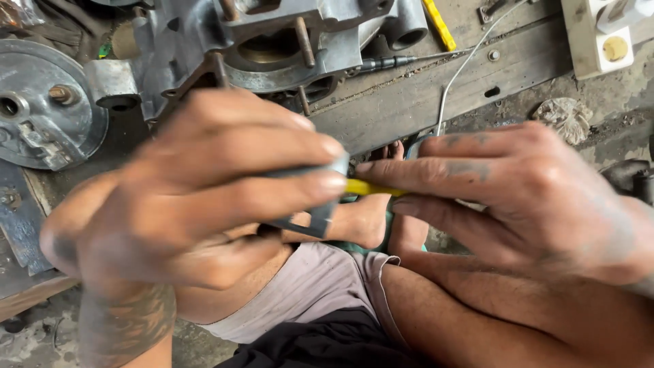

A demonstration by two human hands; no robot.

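I am gripping a small grey metal part in my left hand, near my knees, while my right hand is pinching a yellow-handled tool against it; steadying the part matters, I judge.

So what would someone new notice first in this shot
Two grimy hands fill the middle: the left hand grips a small grey metal piece, while the right hand pinches a yellow-handled tool against it. Behind them, at the top, sits a large grey engine casing with protruding studs, on a worn wooden plank.
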